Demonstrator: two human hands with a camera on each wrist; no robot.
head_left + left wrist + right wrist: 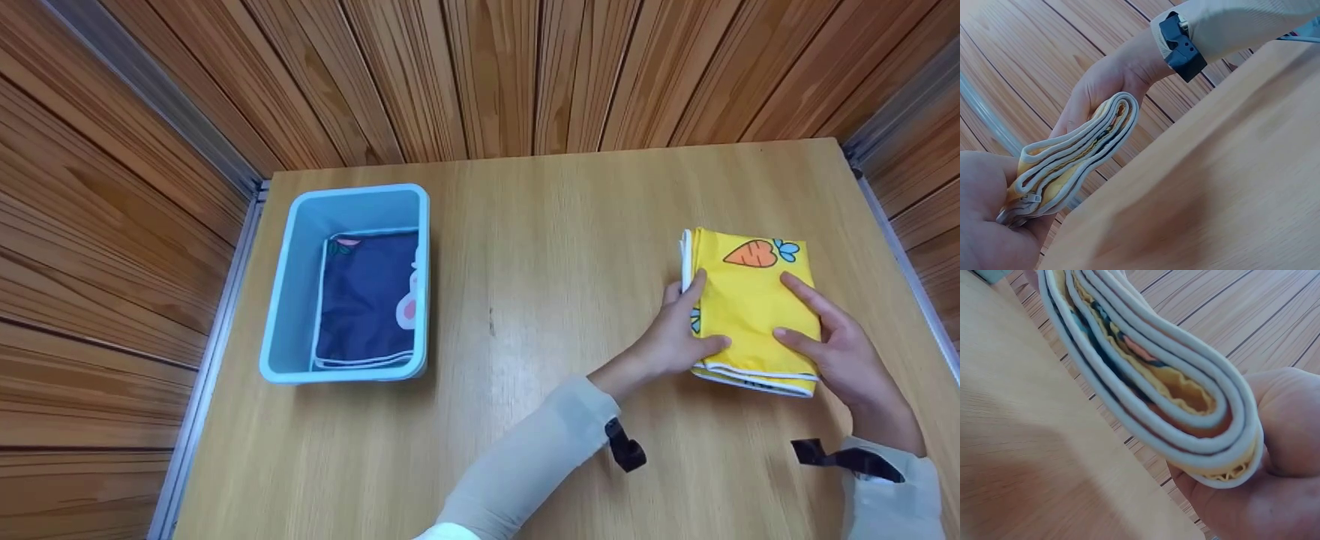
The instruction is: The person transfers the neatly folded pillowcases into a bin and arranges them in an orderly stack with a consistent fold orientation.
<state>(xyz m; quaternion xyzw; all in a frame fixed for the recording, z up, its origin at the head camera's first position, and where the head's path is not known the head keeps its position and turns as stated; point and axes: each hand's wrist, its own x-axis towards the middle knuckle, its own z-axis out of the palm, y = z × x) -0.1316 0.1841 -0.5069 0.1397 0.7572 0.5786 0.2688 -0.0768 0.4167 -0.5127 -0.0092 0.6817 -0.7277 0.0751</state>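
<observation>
A folded yellow pillowcase (pixel 757 307), printed with a carrot and edged in white piping, is held between both hands at the right of the table. My left hand (pixel 679 334) grips its left side, thumb on top and fingers underneath. On the opposite side, my right hand (pixel 844 345) holds it with thumb and index finger on top; the other fingers are hidden below. Stacked fold layers (pixel 1185 399) show end-on in the right wrist view. A small zip pull (pixel 1031 198) hangs at one edge in the left wrist view, where the bundle appears raised off the tabletop.
A light blue plastic bin (pixel 277 300) stands at the left of the wooden table (pixel 540 247). Inside lies a folded navy pillowcase (pixel 364 300) with white piping and a rabbit print. Wood-plank walls (pixel 495 75) border the back and sides.
</observation>
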